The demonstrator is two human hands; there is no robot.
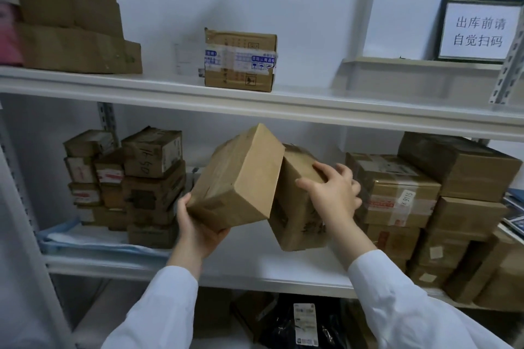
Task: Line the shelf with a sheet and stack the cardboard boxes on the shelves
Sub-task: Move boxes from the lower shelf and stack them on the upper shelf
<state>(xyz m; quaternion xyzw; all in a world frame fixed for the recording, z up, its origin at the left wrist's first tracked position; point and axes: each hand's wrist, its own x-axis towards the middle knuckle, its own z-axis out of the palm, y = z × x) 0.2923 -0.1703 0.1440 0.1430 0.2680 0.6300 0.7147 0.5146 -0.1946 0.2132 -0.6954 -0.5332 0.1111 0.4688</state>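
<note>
Two cardboard boxes are held tilted above the middle shelf, between its stacks. The plain box is gripped from below by the left hand; the printed box is clasped by the right hand, probably for stacking.

White middle shelf — pale blue sheet at its left end, brown boxes above it, blue-and-white printed tape on the upper box.

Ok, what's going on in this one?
A person in white sleeves is loading cardboard boxes onto the middle shelf. The left hand grips a tilted box from underneath, and the right hand grips a second box from above, right beside it. Both boxes are in the gap between the left stack and the right stack. A blue sheet lies under the left stack.
</note>
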